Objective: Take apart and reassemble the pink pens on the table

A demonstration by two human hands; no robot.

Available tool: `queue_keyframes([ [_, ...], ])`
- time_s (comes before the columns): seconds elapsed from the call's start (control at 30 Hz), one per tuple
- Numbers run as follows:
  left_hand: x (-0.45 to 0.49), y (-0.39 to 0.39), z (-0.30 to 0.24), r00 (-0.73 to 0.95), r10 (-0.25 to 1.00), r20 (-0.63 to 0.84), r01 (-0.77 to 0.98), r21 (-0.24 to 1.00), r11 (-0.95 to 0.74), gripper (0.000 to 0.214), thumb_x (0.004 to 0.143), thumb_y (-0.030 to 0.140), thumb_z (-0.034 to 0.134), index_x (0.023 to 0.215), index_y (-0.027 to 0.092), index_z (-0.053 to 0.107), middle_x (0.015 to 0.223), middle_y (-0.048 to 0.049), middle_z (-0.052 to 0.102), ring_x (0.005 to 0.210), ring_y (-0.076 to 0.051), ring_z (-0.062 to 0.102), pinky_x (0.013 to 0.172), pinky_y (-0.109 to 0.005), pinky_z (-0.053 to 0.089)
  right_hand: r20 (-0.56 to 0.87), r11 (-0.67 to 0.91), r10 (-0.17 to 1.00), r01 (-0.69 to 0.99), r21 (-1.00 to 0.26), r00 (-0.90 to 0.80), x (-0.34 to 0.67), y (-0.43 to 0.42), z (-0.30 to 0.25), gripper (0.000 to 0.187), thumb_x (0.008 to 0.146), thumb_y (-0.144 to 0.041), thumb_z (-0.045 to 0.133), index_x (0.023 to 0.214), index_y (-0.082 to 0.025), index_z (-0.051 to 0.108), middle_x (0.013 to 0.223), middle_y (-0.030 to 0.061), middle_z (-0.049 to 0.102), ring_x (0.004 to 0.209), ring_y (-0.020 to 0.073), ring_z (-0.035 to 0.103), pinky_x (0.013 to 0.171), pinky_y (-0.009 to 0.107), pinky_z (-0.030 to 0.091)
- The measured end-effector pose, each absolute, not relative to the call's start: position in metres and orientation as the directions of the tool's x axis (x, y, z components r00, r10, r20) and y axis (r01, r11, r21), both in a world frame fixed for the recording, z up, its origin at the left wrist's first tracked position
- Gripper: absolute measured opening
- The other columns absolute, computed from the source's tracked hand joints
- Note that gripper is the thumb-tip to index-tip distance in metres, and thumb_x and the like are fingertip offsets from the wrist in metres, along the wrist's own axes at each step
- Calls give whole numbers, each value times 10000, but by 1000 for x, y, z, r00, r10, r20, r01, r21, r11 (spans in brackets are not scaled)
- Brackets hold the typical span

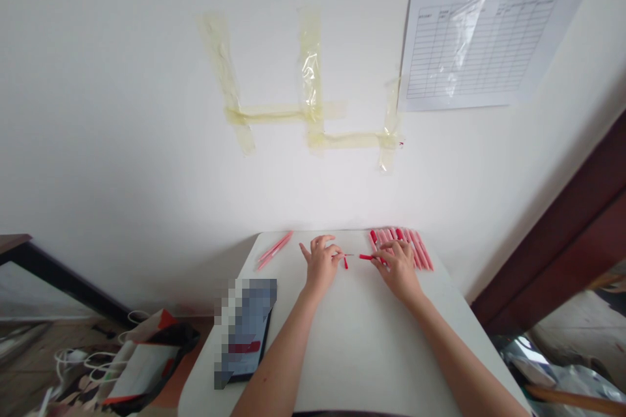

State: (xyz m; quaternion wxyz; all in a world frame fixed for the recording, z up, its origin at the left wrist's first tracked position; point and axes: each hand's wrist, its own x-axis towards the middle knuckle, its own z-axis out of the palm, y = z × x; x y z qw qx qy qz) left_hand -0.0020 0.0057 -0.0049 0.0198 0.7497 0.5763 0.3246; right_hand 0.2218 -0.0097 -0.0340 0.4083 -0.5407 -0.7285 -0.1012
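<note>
Left hand (320, 264) seemingly tight around thin refill (348, 255), right hand (398, 267) around red pen barrel (366, 257), tips just apart.

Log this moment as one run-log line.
left hand: pinches thin refill | right hand: pinches red pen part | pen row: by right hand
</note>
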Motion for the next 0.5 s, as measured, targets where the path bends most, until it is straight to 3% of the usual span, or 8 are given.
queue_keyframes([
  [0.5,5,2,-5,212,859,465,821,391,-415,55,831,284,676,782,273,699,1278,-6,589,1271,-252,433,1105,-744,-9,708,455,691,848,-271,-144,213,-12,-36,123,874,-357,632,915,-296,730,1051,66,618,1096,281,458,996,537,364],
])
